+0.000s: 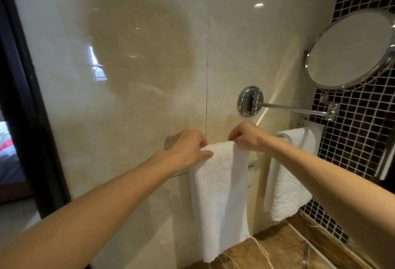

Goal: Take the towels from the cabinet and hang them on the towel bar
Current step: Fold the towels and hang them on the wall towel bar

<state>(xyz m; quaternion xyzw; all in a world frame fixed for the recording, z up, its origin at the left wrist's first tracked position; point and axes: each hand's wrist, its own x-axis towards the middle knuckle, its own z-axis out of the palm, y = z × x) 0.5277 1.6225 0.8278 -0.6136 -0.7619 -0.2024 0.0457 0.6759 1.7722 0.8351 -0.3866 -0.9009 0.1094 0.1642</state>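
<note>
Towels, two, on one towel bar (168, 142).
Our left hand (188, 148) and right hand (245, 138) each pinch the top of the left towel (218, 196); the right towel (286, 185) hangs beside it.

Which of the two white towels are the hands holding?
The left towel: the left hand and right hand pinch its top edge. The right towel, by the mosaic wall, hangs free of both hands.
</note>
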